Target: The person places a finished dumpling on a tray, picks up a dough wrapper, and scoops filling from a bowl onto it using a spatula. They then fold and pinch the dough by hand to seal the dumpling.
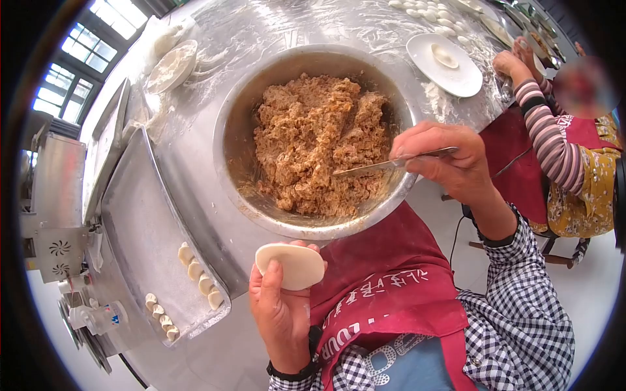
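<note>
My left hand (277, 306) holds a round white dumpling wrapper (291, 265) flat on its fingers, just below the big bowl. My right hand (447, 156) grips a thin metal spatula (391, 164) whose tip reaches into the brown minced filling (316, 140). That filling fills a large steel bowl (229, 124) standing on the metal table in front of me.
A steel tray (140, 221) at the left carries several folded dumplings (195, 270). A flour dish (171, 65) sits at the far left, a white plate (450, 72) with one wrapper at the far right. Another person's striped sleeve (551, 133) reaches onto the table.
</note>
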{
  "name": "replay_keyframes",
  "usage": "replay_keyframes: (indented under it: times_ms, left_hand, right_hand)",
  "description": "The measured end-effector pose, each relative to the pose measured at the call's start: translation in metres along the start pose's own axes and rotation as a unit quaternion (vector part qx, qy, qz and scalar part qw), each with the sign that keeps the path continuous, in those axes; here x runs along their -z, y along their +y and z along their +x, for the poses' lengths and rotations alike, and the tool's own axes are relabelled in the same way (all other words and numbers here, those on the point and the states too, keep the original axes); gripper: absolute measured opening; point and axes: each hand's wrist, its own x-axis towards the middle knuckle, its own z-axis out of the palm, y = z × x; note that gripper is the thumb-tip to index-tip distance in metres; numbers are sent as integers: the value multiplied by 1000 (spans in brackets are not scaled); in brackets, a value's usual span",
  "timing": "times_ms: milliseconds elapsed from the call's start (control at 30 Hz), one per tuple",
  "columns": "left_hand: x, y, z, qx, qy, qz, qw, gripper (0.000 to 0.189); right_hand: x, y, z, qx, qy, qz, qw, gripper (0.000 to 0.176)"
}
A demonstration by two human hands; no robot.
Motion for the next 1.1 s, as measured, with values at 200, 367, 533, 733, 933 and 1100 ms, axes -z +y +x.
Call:
replay_keyframes:
  times_ms: [200, 367, 533, 733, 933, 1100]
  left_hand:
    - [8, -4, -3, 6, 18, -6, 1000, 22]
    - [11, -8, -2, 16, 31, -16, 999, 23]
    - [13, -9, 0, 21, 43, -17, 999, 27]
    - [13, -8, -1, 17, 43, -27, 999, 31]
    - [15, -7, -2, 7, 48, -40, 998, 32]
    - [15, -5, -3, 4, 70, -20, 997, 34]
  right_hand:
    - [-4, 4, 5, -19, -50, 13, 998, 10]
    - [-7, 8, 5, -28, -83, 11, 996, 12]
    - [-11, 5, 5, -94, -84, 41, 991, 9]
    - [-17, 8, 6, -162, -54, 146, 975, 8]
    - [-23, 7, 7, -175, -42, 166, 970, 8]
    - [-23, 8, 13, -243, 8, 212, 946, 11]
